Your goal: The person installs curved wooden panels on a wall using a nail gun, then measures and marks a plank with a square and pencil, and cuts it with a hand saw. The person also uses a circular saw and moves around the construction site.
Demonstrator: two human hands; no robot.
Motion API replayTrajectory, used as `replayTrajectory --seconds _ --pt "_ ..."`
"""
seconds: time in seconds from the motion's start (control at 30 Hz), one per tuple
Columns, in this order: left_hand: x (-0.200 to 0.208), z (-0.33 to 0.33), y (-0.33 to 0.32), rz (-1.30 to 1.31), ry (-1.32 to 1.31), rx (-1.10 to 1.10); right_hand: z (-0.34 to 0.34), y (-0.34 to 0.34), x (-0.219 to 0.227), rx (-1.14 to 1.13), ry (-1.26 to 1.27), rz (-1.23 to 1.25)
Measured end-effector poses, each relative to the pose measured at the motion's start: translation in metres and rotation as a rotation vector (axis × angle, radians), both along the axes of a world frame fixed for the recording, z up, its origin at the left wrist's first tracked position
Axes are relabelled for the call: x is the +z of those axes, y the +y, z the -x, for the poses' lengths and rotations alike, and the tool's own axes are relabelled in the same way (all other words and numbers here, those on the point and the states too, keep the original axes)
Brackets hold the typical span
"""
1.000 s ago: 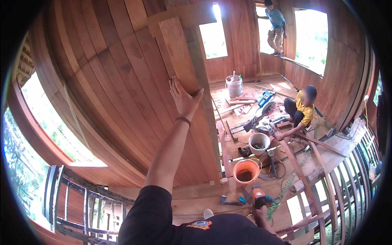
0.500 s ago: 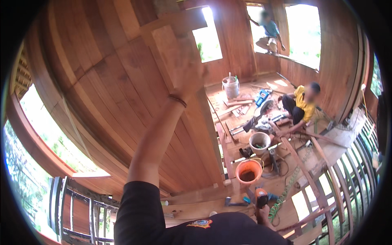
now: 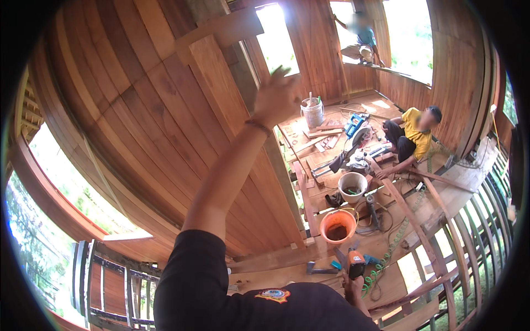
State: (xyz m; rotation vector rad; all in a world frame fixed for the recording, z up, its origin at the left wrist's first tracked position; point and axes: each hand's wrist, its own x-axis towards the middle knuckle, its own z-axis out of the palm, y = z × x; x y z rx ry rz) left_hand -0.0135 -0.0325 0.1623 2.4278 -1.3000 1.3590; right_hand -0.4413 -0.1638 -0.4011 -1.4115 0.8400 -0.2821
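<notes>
My left hand (image 3: pixel 274 100) is raised at the edge of the plank wall, beside an upright board (image 3: pixel 221 80). Its fingers are apart and hold nothing; whether the palm touches the board's edge I cannot tell. Low in the view, my right hand (image 3: pixel 354 286) grips an orange and black nail gun (image 3: pixel 356 265). A green coiled air hose (image 3: pixel 381 266) runs beside the nail gun. Across the upper end of the upright board lies a short crosspiece (image 3: pixel 221 28).
An orange bucket (image 3: pixel 338 214) and a white bucket (image 3: pixel 352 175) stand beyond the nail gun. A hammer (image 3: pixel 321 269) lies left of it. Farther off, a person in yellow (image 3: pixel 417 132) sits beside a mitre saw (image 3: pixel 359 146). Another person (image 3: pixel 364 41) perches in a window opening.
My left hand has come away from the face of the upright board, moving right and slightly down, fingers spread. The right hand still holds the nail gun. The person in yellow has shifted slightly.
</notes>
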Motion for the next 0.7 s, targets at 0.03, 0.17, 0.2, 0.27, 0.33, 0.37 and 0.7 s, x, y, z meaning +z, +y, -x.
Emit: replayTrajectory --seconds 0.03,0.17,0.2,0.27,0.33,0.37,0.7 --pt "0.0 0.002 0.014 0.196 -0.026 -0.071 -0.003 0.0 0.017 -0.018 -0.058 -0.048" --pt "0.009 -0.001 0.09 0.822 -0.045 -0.048 -0.023 -0.01 0.109 0.188 -0.089 0.019" --pt "0.002 -0.008 0.104 0.946 -0.004 0.019 -0.034 -0.015 0.124 0.257 -0.11 0.083" --pt "-0.012 -0.02 0.117 0.933 0.143 0.043 -0.054 -0.02 0.164 0.392 -0.151 0.214" --pt "-0.014 -0.021 0.121 0.926 0.214 0.038 -0.081 -0.02 0.199 0.522 -0.352 0.435" --pt "-0.015 -0.024 0.113 0.928 0.223 0.004 -0.096 -0.01 0.218 0.485 -0.553 0.555" --pt "0.008 -0.043 0.11 0.79 0.094 0.033 -0.205 0.054 0.364 0.453 -0.658 0.083"
